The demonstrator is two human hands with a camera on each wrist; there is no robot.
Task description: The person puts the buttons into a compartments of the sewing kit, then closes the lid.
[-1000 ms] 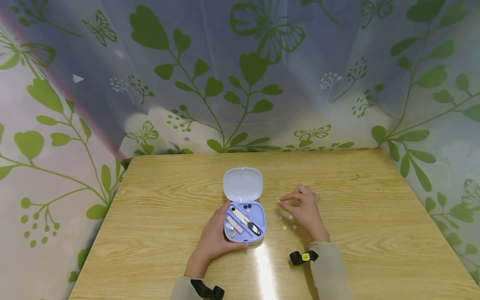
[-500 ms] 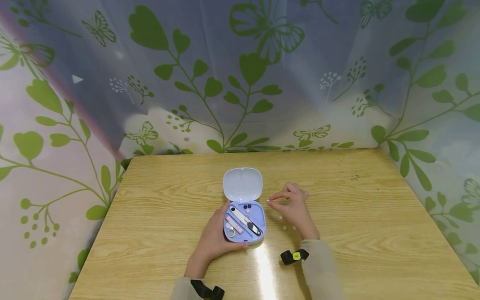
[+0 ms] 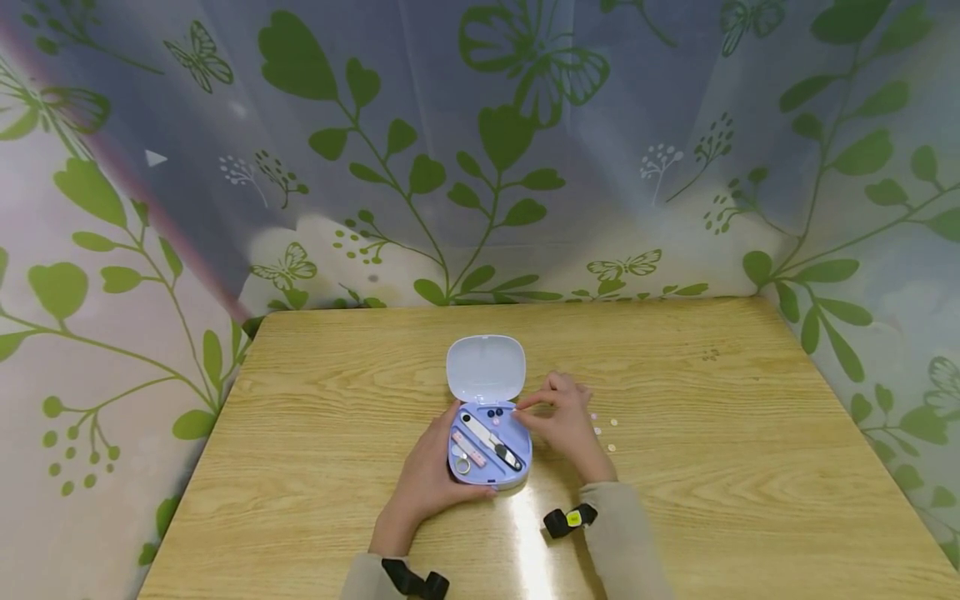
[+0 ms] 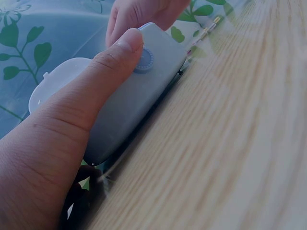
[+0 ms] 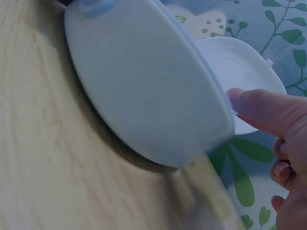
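Blue box (image 3: 512, 482) sits in left grip (image 3: 429, 477); right grip (image 3: 561, 417), pinching a pale piece (image 3: 514, 410), has reached its button compartment (image 3: 513, 431).

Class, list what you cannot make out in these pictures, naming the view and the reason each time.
Head view: what the small piece pinched by the right hand is; too small.
Head view: any markings on the pale discs; too small.
Head view: most fingers of the left hand; hidden by the case.
Left wrist view: the case's contents; hidden by its outer wall.
Right wrist view: part of the right hand; cut off by the right edge.
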